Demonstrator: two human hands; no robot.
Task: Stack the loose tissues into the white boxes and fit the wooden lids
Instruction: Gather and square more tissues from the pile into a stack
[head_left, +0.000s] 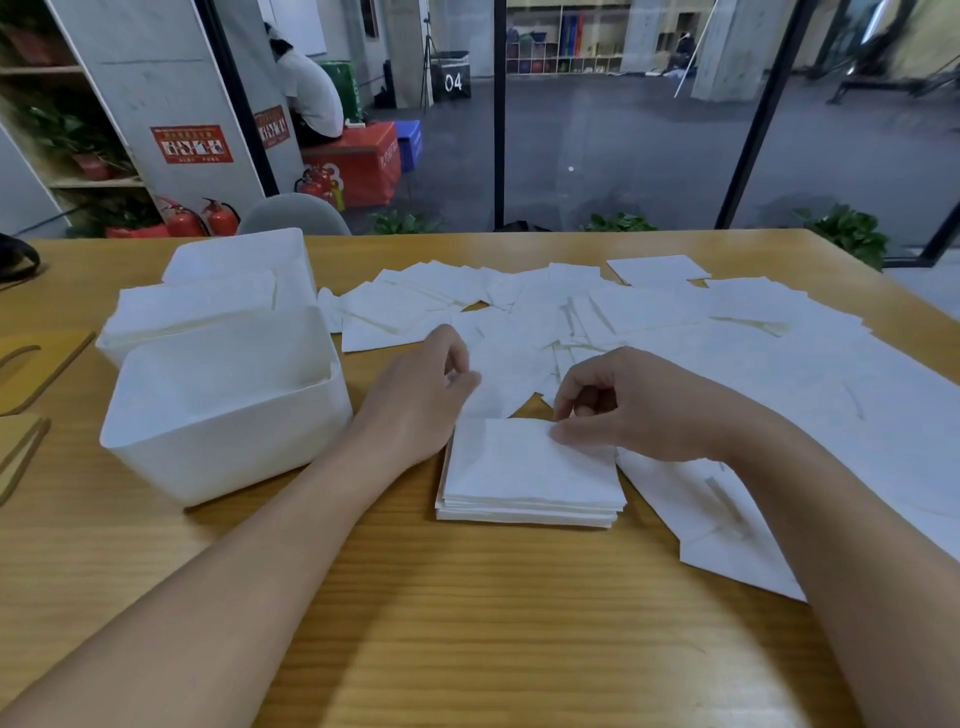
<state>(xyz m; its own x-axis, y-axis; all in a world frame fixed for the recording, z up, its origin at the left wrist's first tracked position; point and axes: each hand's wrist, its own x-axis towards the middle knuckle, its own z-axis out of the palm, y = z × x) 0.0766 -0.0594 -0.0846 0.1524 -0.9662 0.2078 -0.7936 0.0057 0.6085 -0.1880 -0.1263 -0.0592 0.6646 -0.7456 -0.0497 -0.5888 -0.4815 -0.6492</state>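
Observation:
A neat stack of tissues (530, 478) lies on the table in front of me. My right hand (628, 410) has curled fingers and pinches the far right edge of the stack's top tissue. My left hand (421, 400) sits just left of the stack's far corner, fingers curled, pinching the edge of a loose tissue (498, 384). Many loose tissues (649, 312) are spread across the middle and right of the table. The near white box (208, 457) is at the left and looks hollow. Behind it, the far white box (234, 254) holds tissues up to the rim.
Two wooden lids with slots, one (36, 364) and another (21, 447), lie at the left table edge. A black object (15, 257) sits at the far left. Beyond the wooden table (467, 623) are a chair back, glass wall and a seated person.

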